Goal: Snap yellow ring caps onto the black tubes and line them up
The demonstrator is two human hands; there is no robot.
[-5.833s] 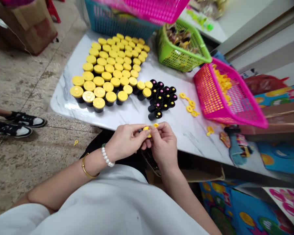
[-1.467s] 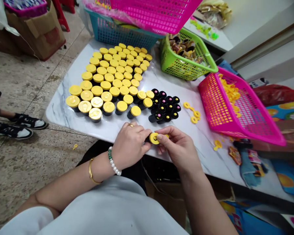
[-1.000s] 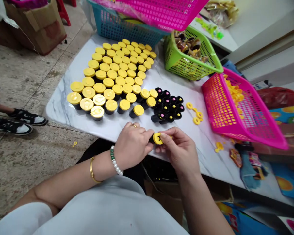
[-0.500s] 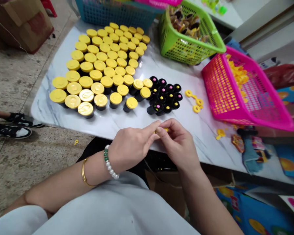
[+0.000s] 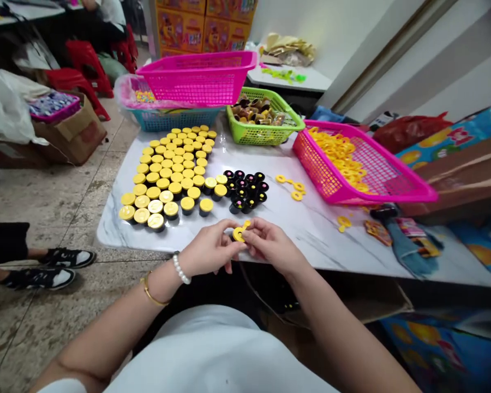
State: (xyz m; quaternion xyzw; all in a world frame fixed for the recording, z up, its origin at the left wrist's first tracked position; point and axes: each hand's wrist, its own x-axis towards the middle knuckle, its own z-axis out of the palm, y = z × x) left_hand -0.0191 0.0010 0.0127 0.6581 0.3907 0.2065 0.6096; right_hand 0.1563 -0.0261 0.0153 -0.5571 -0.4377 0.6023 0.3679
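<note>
A small round yellow plastic cap (image 5: 238, 234) is pinched, face upward, between the closed fingertips of the left hand (image 5: 210, 252) and the right hand (image 5: 271, 246), midway between them, at the white marbled table (image 5: 311, 229)'s near edge.

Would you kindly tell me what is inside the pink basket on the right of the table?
The pink basket holds a heap of yellow rings, piled toward its far end. Bare mesh floor shows at the near right; anything beneath the heap is covered.

Speckled stone floor (image 5: 45, 183); white wall (image 5: 343, 33)
</note>
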